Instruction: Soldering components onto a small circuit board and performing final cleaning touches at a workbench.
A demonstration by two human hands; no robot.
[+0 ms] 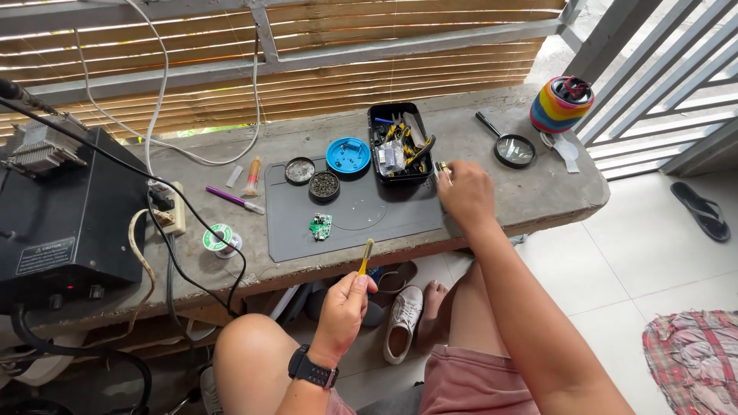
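Note:
My left hand (344,307) hangs below the bench's front edge, fingers closed around a thin yellow tool (367,257) that points up toward the grey work mat (400,219). My right hand (463,194) rests at the mat's right edge, pinching a small metallic part (443,168) right beside the black tool tray (400,143). A small green circuit board (320,226) lies on the mat, left of centre. A black watch sits on my left wrist.
On the concrete bench (538,184) stand a blue round lid (347,155), two small round tins (324,184), a solder spool (221,240), a purple pen (233,200), a magnifying glass (513,149), a rainbow-striped holder (559,104) and a black soldering station (65,223) with cables.

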